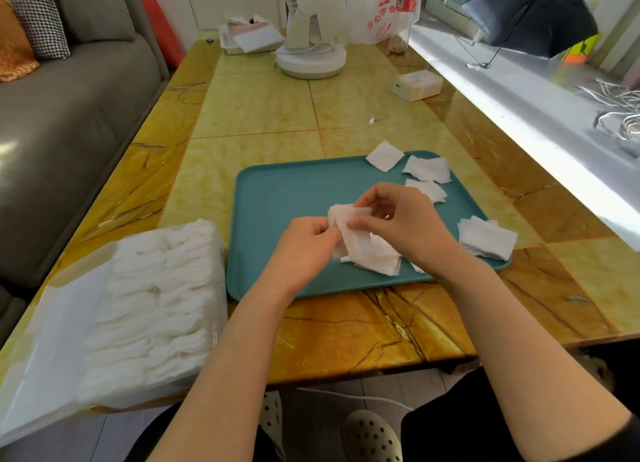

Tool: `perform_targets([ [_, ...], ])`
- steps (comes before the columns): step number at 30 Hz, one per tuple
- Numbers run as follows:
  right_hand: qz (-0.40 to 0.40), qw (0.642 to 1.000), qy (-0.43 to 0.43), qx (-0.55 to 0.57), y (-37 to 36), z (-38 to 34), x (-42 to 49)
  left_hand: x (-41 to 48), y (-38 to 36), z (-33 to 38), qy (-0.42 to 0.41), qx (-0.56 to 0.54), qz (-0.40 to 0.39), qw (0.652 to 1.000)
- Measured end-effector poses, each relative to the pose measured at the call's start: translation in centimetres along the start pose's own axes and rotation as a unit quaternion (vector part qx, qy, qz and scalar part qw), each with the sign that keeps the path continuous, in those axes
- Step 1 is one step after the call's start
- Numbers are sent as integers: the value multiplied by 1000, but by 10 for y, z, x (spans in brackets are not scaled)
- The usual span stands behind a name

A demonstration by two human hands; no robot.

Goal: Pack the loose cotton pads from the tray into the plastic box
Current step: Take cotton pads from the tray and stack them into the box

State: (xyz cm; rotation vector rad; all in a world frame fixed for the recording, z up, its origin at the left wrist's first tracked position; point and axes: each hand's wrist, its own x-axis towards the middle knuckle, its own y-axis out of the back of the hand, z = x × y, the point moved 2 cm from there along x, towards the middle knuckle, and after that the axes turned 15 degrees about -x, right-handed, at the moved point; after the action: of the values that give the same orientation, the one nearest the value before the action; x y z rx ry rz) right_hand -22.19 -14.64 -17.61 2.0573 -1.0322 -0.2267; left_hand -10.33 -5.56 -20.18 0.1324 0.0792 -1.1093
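Left hand (304, 245) and right hand (401, 226) both pinch a bunch of cotton pads (341, 214) over the teal tray (277, 202); plastic box (156, 288) sits off to the left, just beside the tray, left hand nearer

Teal tray (277, 198) lies flat, white square cotton pads (486, 237) scattered along its right side, one overhanging the far rim, a loose bunch at centre; clear plastic box (62, 323) just left, packed with pad rows.
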Motion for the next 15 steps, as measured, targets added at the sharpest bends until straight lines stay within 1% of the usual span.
perform_targets([
  [5,-2,1000,12,3,-2,0,1,-2,-1,0,17,8,-7,1000],
  [9,3,1000,9,1,-4,1,2,-4,-3,5,49,-43,-5,998],
  [10,4,1000,11,1,-4,1,2,-5,-3,6,45,-37,-5,998],
  [12,5,1000,13,11,-6,0,1,-6,-1,6,8,-4,-2,1000],
  [15,17,999,-16,37,-8,5,3,-4,2,3,-53,51,50,996],
])
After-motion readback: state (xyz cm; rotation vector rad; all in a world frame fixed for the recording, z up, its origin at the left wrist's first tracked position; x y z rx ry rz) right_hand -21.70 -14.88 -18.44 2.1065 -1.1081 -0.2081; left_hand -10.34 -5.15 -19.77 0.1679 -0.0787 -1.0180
